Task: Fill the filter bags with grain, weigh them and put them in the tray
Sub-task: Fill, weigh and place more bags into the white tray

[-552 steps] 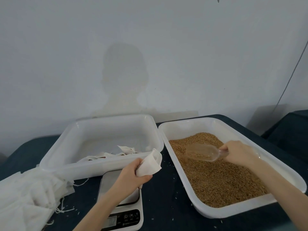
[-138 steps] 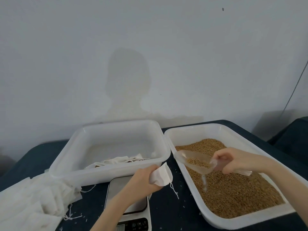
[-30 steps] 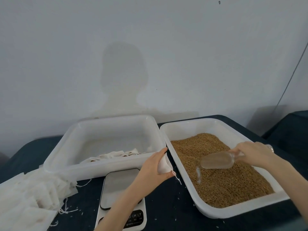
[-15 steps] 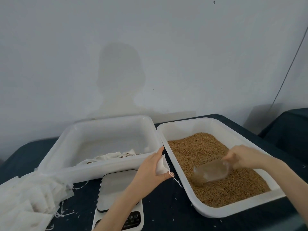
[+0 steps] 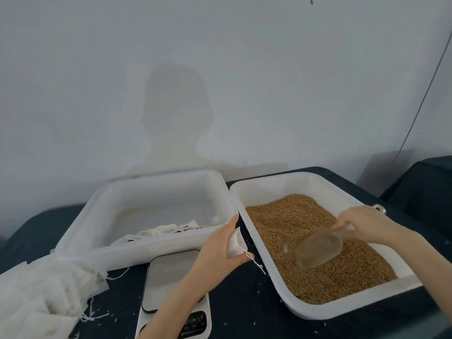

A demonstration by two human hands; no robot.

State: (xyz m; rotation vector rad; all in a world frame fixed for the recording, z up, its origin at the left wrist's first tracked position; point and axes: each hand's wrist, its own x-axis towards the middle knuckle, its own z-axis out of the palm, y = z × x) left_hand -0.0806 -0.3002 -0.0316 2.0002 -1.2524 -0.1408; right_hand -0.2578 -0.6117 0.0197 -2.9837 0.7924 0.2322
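Grip: left hand [image 5: 221, 249] pinches a filter bag [image 5: 235, 244] above the scale [image 5: 172, 280], lower centre; right hand [image 5: 362, 222] holds the clear scoop [image 5: 318, 248], mouth tilted down into the grain [image 5: 305, 231] at right. Risk: bag mouth looks narrow, so grain may spill onto the table [image 5: 244, 309]. Filled bags lie in the tray [image 5: 102, 250] beyond.

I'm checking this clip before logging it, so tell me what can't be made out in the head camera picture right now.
- Scale readout: the left forearm covers part of the panel, and the rest is too small to read.
- Filter bag: the left hand wraps it, so its fill is hidden.
- Scoop: blurred, so its grain load is unclear.
- Empty-bag pile: cut off by the left and bottom edges.
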